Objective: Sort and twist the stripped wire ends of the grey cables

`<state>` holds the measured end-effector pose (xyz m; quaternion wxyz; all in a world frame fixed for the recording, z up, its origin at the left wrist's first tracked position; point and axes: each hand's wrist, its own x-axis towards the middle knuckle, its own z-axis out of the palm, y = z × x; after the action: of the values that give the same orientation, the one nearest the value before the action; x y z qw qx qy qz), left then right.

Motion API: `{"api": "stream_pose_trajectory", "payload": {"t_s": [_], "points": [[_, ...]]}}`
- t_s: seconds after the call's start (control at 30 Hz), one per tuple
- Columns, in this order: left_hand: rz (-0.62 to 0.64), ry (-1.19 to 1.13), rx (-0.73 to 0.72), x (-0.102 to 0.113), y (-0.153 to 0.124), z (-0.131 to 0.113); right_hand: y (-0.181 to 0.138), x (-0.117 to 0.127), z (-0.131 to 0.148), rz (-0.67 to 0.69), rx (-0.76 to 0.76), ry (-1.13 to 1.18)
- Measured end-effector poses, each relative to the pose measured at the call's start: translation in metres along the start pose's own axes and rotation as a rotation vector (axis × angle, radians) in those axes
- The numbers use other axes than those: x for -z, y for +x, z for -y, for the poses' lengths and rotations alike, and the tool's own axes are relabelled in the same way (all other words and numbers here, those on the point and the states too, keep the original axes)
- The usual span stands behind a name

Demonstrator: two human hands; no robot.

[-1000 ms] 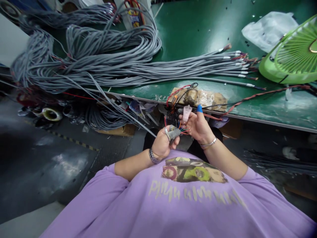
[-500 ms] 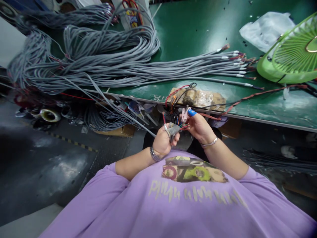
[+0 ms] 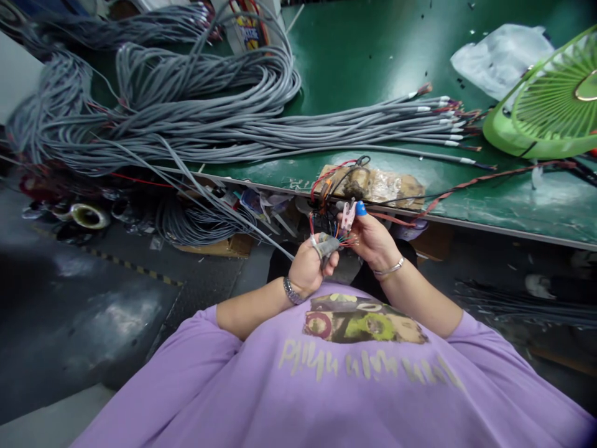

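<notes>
My left hand [image 3: 308, 266] is closed around the end of a grey cable [image 3: 280, 246], whose coloured wires [image 3: 347, 240] fan out toward the right. A worn grey covering [image 3: 328, 245] sits at its thumb, partly hiding the cable end. My right hand [image 3: 377, 244] is closed too, its fingers pinched at a small pale pink clip [image 3: 347, 215] just above the wire ends. A blue cover [image 3: 360, 208] caps one of its fingertips. Behind the hands, red and black leads [image 3: 321, 190] run down over the bench edge; where they end is hidden.
Long grey cables [image 3: 261, 134] lie bundled across the green bench [image 3: 373, 56], stripped ends to the right. A taped cardboard piece [image 3: 396, 185] rests at the front edge. Farther right are a green fan [image 3: 550, 106] and a clear plastic bag [image 3: 504, 56]. Coiled cable [image 3: 200, 224] sits below.
The hands stay almost in place; the right fingers and pink clip shift very slightly. The view has turned a little. Both grips look the same.
</notes>
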<state>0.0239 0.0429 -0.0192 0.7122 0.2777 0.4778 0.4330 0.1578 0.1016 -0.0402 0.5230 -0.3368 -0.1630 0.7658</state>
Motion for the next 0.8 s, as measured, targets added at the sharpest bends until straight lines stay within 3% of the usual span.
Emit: {"api": "stream_pose_trajectory", "payload": {"t_s": [0.17,0.43,0.57,0.8], "points": [[-0.009,0.011,0.015,-0.001,0.0,-0.001,0.0,-0.001,-0.001,-0.004,0.02,0.013],[0.039,0.011,-0.022,0.005,-0.005,0.003,-0.01,0.001,0.002,0.059,-0.099,0.032],[0.037,0.024,-0.074,0.005,-0.011,0.001,-0.013,0.001,0.009,0.107,-0.099,-0.055],[-0.08,0.1,-0.26,0.003,-0.01,-0.002,-0.011,0.004,0.01,0.104,-0.085,-0.098]]}}
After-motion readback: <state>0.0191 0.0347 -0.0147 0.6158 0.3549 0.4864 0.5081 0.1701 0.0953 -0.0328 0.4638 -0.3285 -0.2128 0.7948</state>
